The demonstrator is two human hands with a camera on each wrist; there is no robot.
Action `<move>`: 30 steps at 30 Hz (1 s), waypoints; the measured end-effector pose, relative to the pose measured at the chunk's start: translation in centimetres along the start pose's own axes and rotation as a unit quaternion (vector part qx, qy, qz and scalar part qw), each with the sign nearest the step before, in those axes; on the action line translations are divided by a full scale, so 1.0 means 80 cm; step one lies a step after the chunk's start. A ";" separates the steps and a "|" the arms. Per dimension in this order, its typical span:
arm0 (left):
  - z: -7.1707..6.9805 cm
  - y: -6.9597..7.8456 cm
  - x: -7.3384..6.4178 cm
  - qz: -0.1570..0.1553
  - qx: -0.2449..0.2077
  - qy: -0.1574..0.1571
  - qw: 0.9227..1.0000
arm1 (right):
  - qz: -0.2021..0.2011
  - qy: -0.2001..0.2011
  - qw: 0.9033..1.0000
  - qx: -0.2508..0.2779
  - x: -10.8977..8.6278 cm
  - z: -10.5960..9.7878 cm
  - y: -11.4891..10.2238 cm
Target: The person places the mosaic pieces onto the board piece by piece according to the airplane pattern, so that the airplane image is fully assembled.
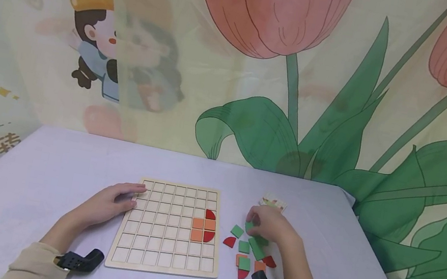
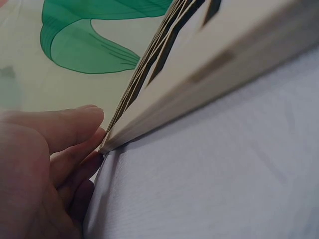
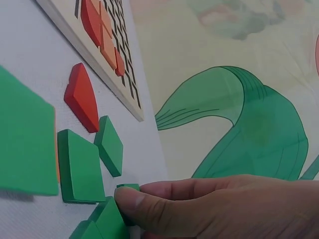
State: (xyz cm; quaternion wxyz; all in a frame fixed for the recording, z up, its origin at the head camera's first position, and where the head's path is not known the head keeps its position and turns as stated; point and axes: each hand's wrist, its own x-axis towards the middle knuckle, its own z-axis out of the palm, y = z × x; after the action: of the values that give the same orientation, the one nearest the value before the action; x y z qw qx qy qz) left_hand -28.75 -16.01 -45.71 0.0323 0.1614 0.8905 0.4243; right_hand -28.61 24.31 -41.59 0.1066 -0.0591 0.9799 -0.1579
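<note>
My left hand (image 1: 111, 199) rests along the left edge of a wooden grid board (image 1: 160, 270), its fingers relaxed. The left wrist view has those fingers (image 2: 79, 124) touching the board's rim. Three orange squares (image 1: 196, 235) and two red quarter-round tiles (image 1: 210, 214) fill cells on the board's right side. To the right of the board, my right hand (image 1: 270, 222) pinches a green tile (image 3: 128, 188) between thumb and fingers, close over other green tiles (image 3: 79, 167). Part of the held tile is hidden behind the thumb.
Loose green squares (image 1: 237, 231), red quarter-rounds (image 1: 229, 242) and orange pieces (image 1: 259, 266) lie scattered right of the board, some overlapping. A small printed card (image 1: 279, 203) lies behind the right hand. A white cloth (image 1: 86, 155) covers the table, with a printed curtain (image 1: 250, 89) behind.
</note>
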 end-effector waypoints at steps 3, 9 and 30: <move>0.000 0.000 0.000 0.002 0.002 0.001 1.000 | -0.005 0.009 1.000 0.001 0.000 0.000 -0.002; 0.000 0.002 0.000 0.000 0.003 0.002 1.000 | -0.010 0.025 1.000 0.005 0.001 0.000 -0.004; -0.002 0.000 0.003 0.000 -0.006 -0.001 1.000 | -0.054 0.115 0.990 0.065 0.009 0.006 -0.044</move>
State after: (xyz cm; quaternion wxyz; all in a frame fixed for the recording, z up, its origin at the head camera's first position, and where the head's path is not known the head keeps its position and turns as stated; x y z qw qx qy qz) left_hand -28.99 -16.09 -45.56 0.0345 0.1616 0.8878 0.4296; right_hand -28.89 20.75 -41.03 -0.0117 -0.0866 0.9686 -0.2326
